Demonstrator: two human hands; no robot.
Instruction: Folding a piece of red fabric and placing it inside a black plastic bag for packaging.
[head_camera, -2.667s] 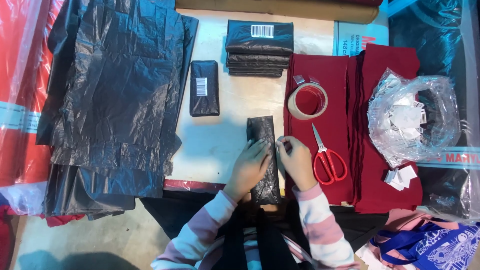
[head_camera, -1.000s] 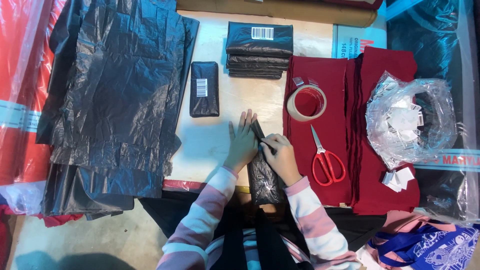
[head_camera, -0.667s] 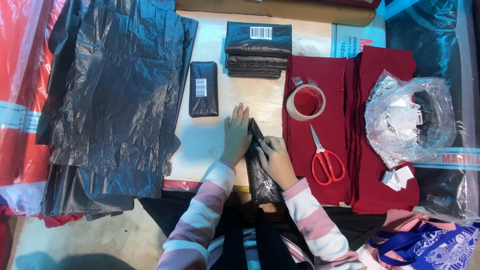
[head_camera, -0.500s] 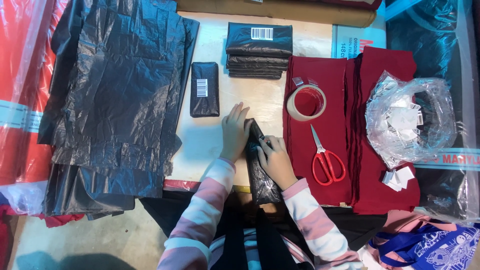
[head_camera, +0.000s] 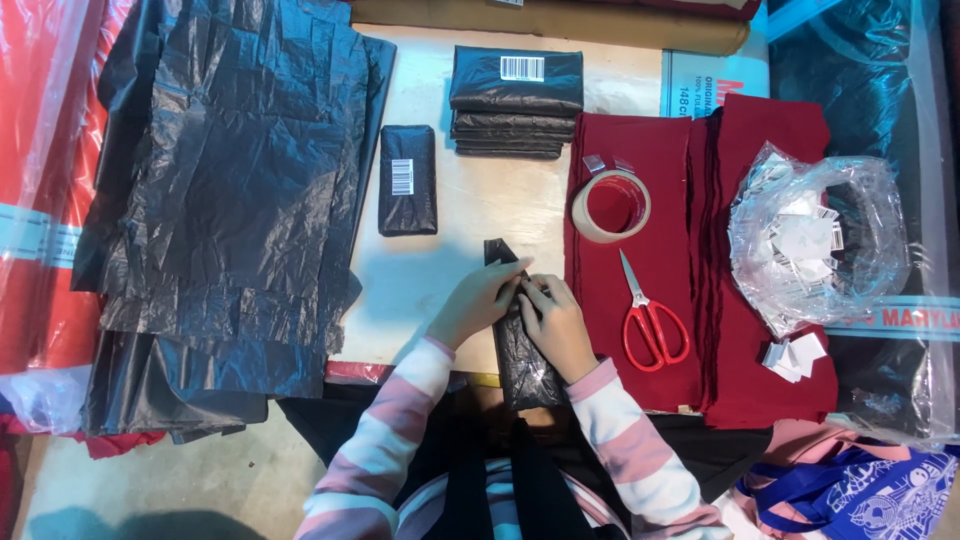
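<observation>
Both hands pinch a narrow folded black plastic bag (head_camera: 520, 345) at the tabletop's (head_camera: 450, 210) near edge.
Its long axis runs away from the person, far end slightly left. Left hand (head_camera: 478, 302) and right hand (head_camera: 556, 325) grip its upper half; red-handled scissors (head_camera: 648, 320) and a tape roll (head_camera: 611, 205) lie right.

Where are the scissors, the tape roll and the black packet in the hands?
Scissors (head_camera: 648, 318): head view, on the red handles.
Tape roll (head_camera: 611, 205): head view, on its rim.
Black packet (head_camera: 522, 362): head view, on its lower half.
</observation>
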